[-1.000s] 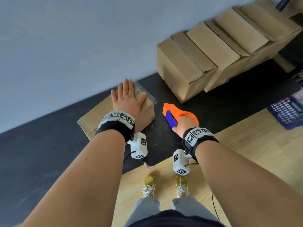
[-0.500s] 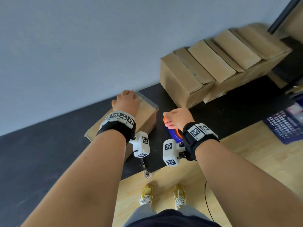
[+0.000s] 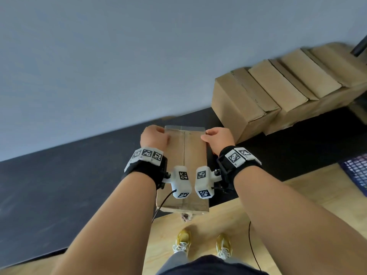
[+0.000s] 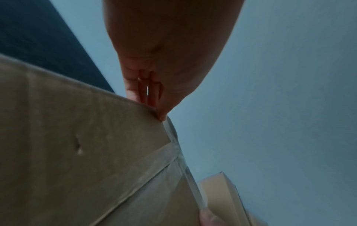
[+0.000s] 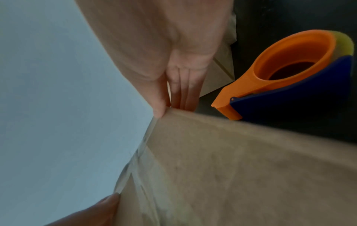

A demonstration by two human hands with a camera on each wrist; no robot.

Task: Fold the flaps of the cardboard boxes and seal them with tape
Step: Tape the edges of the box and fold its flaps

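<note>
The box [image 3: 185, 167] sits on the dark bench [image 3: 59, 185], near the front edge, with its flaps folded shut. A strip of clear tape [image 3: 184, 128] runs along the far edge. The left hand [image 3: 154, 136] grips the far left corner, fingers [image 4: 142, 90] curled over the side. The right hand [image 3: 217, 136] grips the far right corner, thumb on top. The box may be lifted a little, but the blur makes it hard to tell. An orange and blue tape gun [image 5: 289, 76] lies on the bench just beside the right hand. More boxes [image 3: 278, 92] stand by the wall.
</note>
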